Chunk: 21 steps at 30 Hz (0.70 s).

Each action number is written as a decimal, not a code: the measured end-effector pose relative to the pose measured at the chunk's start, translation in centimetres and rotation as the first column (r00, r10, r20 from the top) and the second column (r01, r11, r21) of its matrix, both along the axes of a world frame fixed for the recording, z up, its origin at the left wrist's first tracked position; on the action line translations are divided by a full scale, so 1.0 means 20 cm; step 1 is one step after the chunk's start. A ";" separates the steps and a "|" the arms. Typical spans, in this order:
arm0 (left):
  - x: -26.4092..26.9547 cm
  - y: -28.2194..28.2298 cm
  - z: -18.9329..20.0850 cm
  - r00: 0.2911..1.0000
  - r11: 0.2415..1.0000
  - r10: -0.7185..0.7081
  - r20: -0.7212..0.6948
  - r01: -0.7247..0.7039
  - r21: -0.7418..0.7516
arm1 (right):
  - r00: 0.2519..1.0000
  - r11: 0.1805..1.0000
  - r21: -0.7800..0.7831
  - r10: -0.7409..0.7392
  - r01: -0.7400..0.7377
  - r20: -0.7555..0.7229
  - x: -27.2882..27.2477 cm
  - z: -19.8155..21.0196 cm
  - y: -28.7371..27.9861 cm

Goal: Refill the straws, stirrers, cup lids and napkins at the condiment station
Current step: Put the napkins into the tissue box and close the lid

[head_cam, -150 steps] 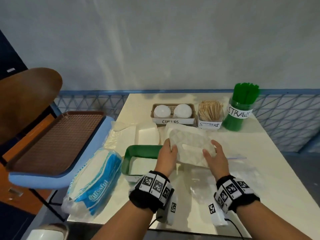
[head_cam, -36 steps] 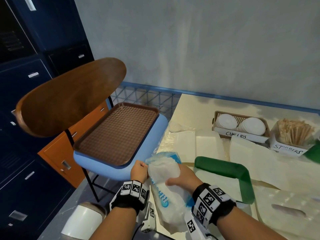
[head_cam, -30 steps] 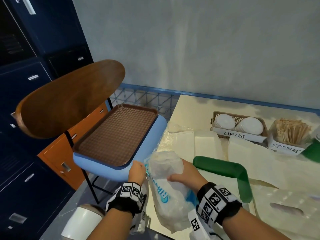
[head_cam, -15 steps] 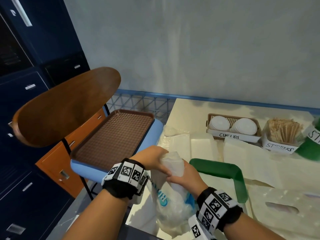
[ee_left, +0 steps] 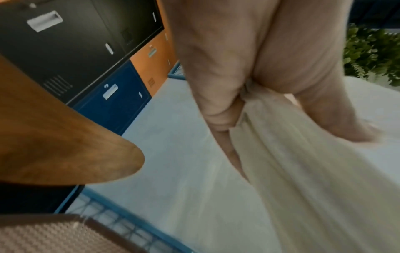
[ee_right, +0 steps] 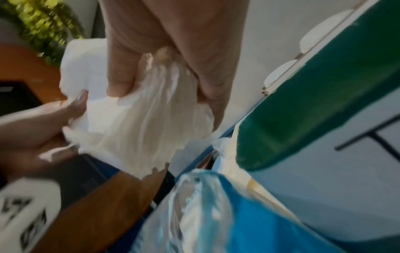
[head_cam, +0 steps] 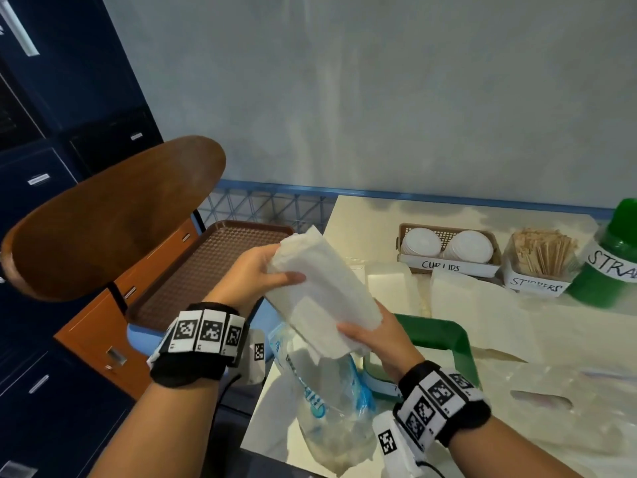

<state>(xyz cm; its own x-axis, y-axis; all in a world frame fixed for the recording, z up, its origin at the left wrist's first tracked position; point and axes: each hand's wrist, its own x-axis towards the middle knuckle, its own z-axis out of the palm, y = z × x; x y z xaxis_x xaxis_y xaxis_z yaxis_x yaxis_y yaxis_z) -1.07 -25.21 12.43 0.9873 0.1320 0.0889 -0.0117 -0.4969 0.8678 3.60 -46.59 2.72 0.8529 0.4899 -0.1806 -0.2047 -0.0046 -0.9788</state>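
A thick stack of white napkins [head_cam: 322, 294] hangs tilted in the air above the table's left front corner. My left hand [head_cam: 267, 274] grips its upper end, thumb on top. My right hand [head_cam: 370, 336] grips its lower end. Under the stack sags the clear and blue napkin package [head_cam: 327, 401], its mouth open upward. In the left wrist view my fingers [ee_left: 218, 106] curl round the napkin stack [ee_left: 303, 171]. The right wrist view shows my fingers [ee_right: 121, 73] pinching the napkins [ee_right: 147, 116] above the package [ee_right: 205, 214], next to the green napkin tray [ee_right: 314, 102].
The green tray [head_cam: 448, 336] lies just right of my right hand. Behind it stand the cup lids basket [head_cam: 448, 248], the stirrers box [head_cam: 539, 260] and the green straws jar [head_cam: 613, 263]. Empty plastic wrappers [head_cam: 517, 305] litter the table. A chair carries a brown tray [head_cam: 206, 270] at left.
The napkin stack has come up out of the package. My left hand moved from the package's side to the stack's top, and both hands raised it; the package now sags below.
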 end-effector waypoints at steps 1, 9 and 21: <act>0.00 -0.03 -0.02 0.999 0.994 0.043 0.019 -0.041 -0.103 | 0.998 0.997 0.070 -0.041 0.044 -0.038 0.01 0.03 -0.02; 0.10 -0.48 -0.40 0.981 0.789 0.162 -0.105 -0.193 -0.583 | 0.897 0.897 0.062 -0.431 0.438 -0.098 0.14 0.04 -0.31; 0.16 -0.78 -0.61 0.956 0.905 0.257 -0.141 -0.289 -0.313 | 0.910 0.724 -0.556 -0.274 0.408 0.310 0.15 -0.15 -0.55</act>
<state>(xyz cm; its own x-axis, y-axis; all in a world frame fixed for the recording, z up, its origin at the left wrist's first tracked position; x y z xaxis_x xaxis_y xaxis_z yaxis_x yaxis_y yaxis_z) 2.09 -40.91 0.24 0.9101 0.4029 -0.0969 0.1730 -0.1571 0.9723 6.58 -57.62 -0.26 0.9891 0.0067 -0.1471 -0.1175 -0.5663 -0.8158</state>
